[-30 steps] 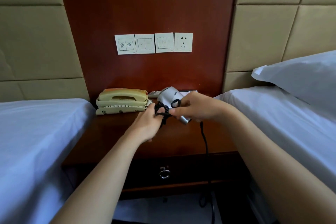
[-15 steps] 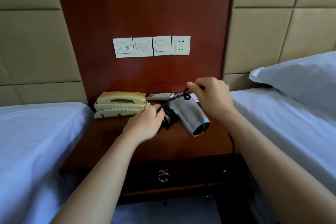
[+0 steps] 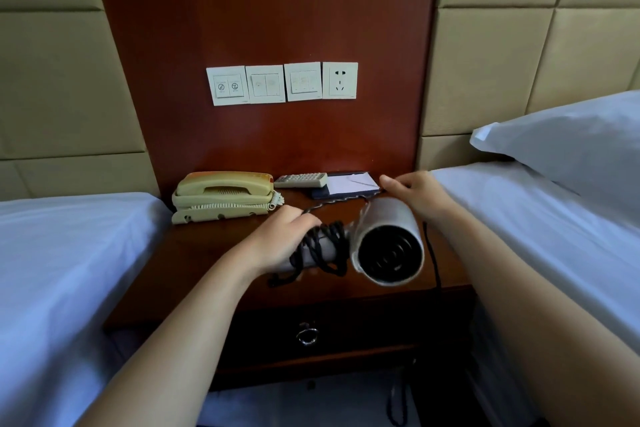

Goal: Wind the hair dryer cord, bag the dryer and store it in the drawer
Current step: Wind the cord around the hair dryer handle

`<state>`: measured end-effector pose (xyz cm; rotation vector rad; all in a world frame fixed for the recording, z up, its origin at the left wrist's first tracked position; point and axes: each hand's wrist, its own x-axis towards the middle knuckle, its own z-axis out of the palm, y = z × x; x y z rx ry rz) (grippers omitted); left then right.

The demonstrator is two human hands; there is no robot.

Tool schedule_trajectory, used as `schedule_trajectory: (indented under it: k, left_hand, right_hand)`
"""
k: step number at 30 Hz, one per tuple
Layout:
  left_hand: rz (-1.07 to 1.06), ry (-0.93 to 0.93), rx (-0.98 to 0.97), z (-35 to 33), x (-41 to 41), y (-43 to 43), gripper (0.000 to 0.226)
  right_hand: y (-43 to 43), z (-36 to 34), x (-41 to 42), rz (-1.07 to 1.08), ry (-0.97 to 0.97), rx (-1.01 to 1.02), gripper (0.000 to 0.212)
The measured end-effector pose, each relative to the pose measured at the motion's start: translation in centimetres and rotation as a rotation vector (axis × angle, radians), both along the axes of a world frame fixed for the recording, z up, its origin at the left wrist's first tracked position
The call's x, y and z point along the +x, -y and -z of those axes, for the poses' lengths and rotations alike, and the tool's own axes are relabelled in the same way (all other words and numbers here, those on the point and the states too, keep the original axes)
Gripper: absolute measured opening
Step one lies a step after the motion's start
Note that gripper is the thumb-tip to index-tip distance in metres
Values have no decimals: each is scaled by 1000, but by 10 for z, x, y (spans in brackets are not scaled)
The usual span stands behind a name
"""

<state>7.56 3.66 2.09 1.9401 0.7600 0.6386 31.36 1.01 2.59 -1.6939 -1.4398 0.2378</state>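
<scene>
Above the table (image 3: 194, 263), at 4 o'clock from the phone (image 3: 223, 196), we are holding the hair dryer (image 3: 389, 246). Our left hand (image 3: 277, 243) is wrapping its fingers (image 3: 302, 219) round the coiled handle to steady it. Our right hand (image 3: 412, 194) is pinching the cord (image 3: 325, 248) taut at 12 o'clock, seemingly for another turn.

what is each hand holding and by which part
The left hand grips the hair dryer by its wrapped handle; the right hand pinches the cord along its free stretch behind the barrel.
</scene>
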Motion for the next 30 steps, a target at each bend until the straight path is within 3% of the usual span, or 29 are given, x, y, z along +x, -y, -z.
schedule_trajectory:
  k: [3, 6, 12, 19, 30]
  left_hand:
    - [17, 200, -154, -2, -1, 4, 41]
    - [-47, 314, -225, -3, -6, 5, 45]
    - [-285, 548, -594, 1, -13, -12, 49]
    - [-556, 516, -616, 9, -26, -27, 47]
    - [-403, 283, -485, 9, -27, -15, 15]
  right_hand:
    - [-6, 22, -1, -92, -74, -75, 47]
    - [-6, 33, -12, -163, 4, -190, 50]
    - [6, 35, -42, -237, 206, -340, 54]
    - [29, 1, -84, -326, 436, -357, 53]
    - [38, -24, -105, -399, 586, -141, 19]
